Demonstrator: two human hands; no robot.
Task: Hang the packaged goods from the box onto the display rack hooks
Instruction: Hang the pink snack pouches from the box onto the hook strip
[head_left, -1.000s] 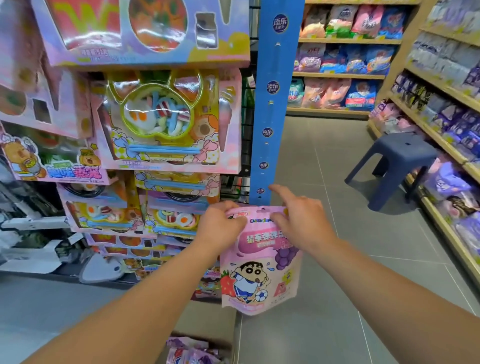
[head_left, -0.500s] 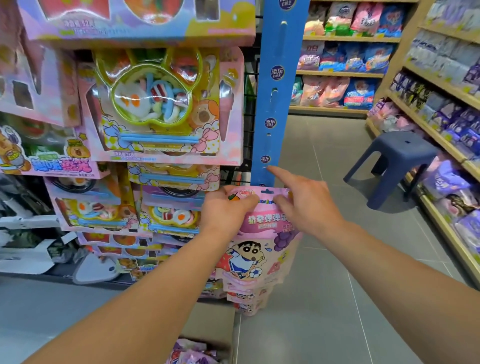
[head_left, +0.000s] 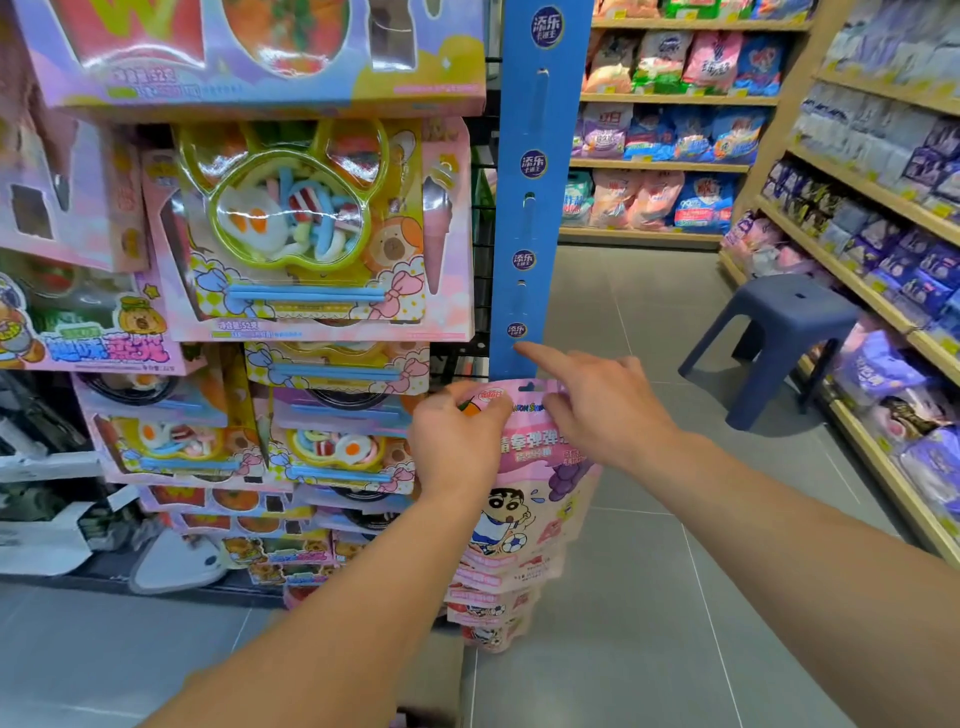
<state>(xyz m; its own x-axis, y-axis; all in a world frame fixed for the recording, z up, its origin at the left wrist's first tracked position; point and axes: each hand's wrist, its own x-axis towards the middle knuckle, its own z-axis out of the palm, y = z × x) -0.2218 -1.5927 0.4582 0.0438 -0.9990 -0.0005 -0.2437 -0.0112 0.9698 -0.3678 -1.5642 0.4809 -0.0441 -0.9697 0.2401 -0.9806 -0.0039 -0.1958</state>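
A pink candy pouch (head_left: 519, 499) with a cartoon boy on it hangs against the bottom end of a blue hanging strip (head_left: 535, 208). My left hand (head_left: 457, 441) grips the pouch's top left corner. My right hand (head_left: 597, 405) holds the top right of the pouch, with its forefinger stretched out and touching the strip just above the pouch's hang hole. Below this pouch several more of the same pouches (head_left: 493, 608) hang in a row down the strip. The box is hidden, except perhaps for a brown edge at the bottom of the frame.
Boxed toy candy sets (head_left: 306, 228) hang on a wire rack left of the strip. A dark blue plastic stool (head_left: 774, 338) stands on the grey tile floor to the right. Shelves of packaged goods (head_left: 883, 218) line the right side and the back.
Both hands have lifted the pouch up to the bottom end of the strip. My right forefinger now touches the strip; a second ago it was below it.
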